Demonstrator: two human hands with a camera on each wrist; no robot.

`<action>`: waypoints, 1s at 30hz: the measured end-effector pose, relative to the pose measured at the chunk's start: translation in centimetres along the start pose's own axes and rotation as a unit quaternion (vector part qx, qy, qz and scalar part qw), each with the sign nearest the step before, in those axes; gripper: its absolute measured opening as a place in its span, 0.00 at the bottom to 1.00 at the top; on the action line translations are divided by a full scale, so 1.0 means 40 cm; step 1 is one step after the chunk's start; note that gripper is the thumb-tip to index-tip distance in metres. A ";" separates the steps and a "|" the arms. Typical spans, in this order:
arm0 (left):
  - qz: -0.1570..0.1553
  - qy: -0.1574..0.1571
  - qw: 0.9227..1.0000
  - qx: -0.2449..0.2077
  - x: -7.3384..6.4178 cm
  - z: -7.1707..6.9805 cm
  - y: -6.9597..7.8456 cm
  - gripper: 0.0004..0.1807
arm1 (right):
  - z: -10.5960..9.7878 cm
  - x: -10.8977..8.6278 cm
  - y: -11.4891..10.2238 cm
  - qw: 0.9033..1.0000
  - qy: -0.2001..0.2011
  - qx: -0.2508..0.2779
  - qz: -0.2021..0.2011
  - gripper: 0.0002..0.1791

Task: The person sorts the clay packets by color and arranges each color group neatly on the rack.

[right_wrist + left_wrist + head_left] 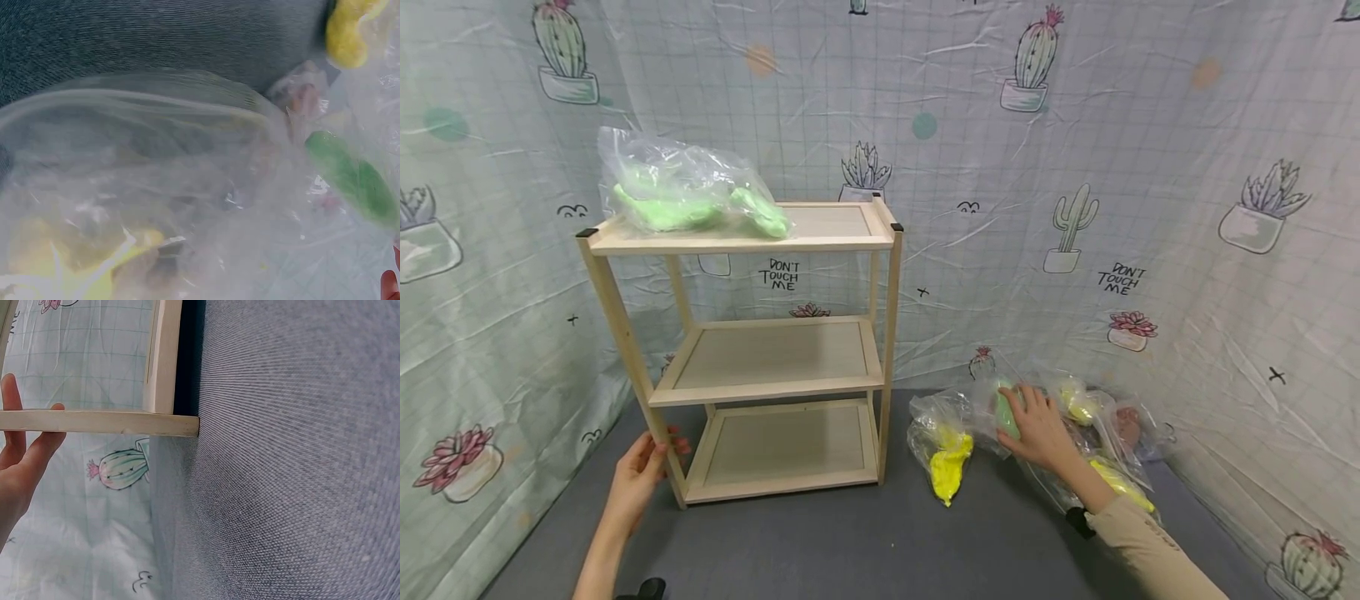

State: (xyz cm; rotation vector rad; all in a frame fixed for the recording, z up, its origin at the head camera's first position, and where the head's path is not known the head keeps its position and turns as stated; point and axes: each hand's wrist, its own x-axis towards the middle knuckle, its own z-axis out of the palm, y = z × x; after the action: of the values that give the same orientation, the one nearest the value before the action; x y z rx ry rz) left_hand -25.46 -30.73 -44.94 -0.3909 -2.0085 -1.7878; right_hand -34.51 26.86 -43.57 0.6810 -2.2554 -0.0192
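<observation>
A small three-tier wooden shelf [741, 244] stands at the left. My left hand [638, 473] holds its left front leg low down, with fingers passing behind the wood; the left wrist view shows this hand [25, 459] at the leg [125, 423]. At the right, my right hand [1037, 429] reaches over a clear plastic bag with a green piece [1006, 410] inside, its fingers spread beside it. In the right wrist view, the green piece [353, 178] lies left of the fingertips [390, 286] at the frame's edge.
A clear bag of light green pieces [673, 204] lies on the top shelf. Beside my right hand are a bagged yellow piece [950, 467], more yellow bags [1122, 485] and a brownish bagged piece [1127, 427]. Printed sheeting [970, 275] encloses the grey table [850, 542].
</observation>
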 end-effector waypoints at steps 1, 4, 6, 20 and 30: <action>0.000 0.000 1.000 -0.004 -0.001 0.000 -0.001 0.14 | -0.006 0.002 0.000 1.000 0.003 0.002 -0.001 0.36; -0.004 0.000 1.000 -0.009 -0.003 0.002 -0.003 0.13 | -0.028 0.013 0.001 1.000 0.015 0.010 -0.002 0.34; -0.006 0.000 1.000 -0.010 -0.003 0.003 -0.003 0.13 | -0.043 0.021 0.006 1.000 0.024 0.017 -0.002 0.33; -0.022 0.007 0.999 0.023 -0.003 0.006 0.005 0.11 | -0.174 0.129 0.035 0.988 0.133 0.079 0.003 0.35; -0.024 0.008 0.999 0.025 0.001 0.004 0.003 0.11 | -0.268 0.212 0.011 0.978 0.172 0.115 -0.003 0.34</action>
State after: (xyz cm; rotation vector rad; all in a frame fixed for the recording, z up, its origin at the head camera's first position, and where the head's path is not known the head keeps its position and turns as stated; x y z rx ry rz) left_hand -25.44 -30.57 -44.83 -0.3154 -2.0621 -1.7599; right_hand -32.20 25.22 -30.18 0.7491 -1.9371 0.3362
